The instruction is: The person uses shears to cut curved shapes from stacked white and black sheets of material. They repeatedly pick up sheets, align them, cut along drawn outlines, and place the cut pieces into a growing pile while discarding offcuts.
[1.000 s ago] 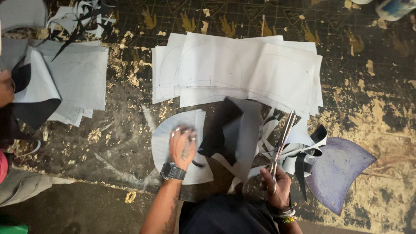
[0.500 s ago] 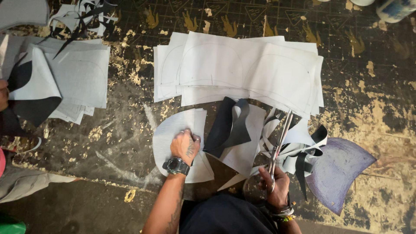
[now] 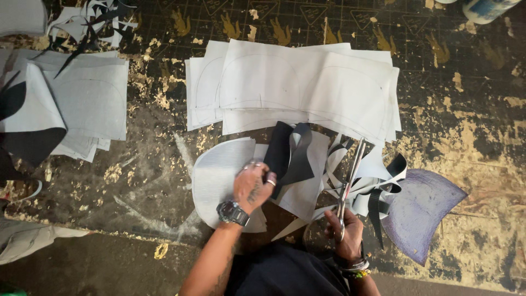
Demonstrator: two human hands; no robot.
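Note:
My left hand (image 3: 253,186), with a wristwatch and rings, presses on a rounded white cut piece (image 3: 215,178) and grips a white sheet with a black underside (image 3: 290,159) beside it. My right hand (image 3: 344,233) holds a pair of scissors (image 3: 350,175) by the handles, blades pointing away from me over curled offcuts (image 3: 378,181). A purple curved template (image 3: 419,211) lies to the right of the scissors.
A stack of white sheets with traced curves (image 3: 296,87) lies just beyond my hands. Another pile of white and black sheets (image 3: 71,104) sits at the left. Scraps (image 3: 87,22) lie at the top left, a container (image 3: 485,8) at the top right. The worn tabletop (image 3: 476,115) is flaked.
My left hand has closed on the sheet and drawn it toward the scissors. The right hand and scissors have stayed almost in place.

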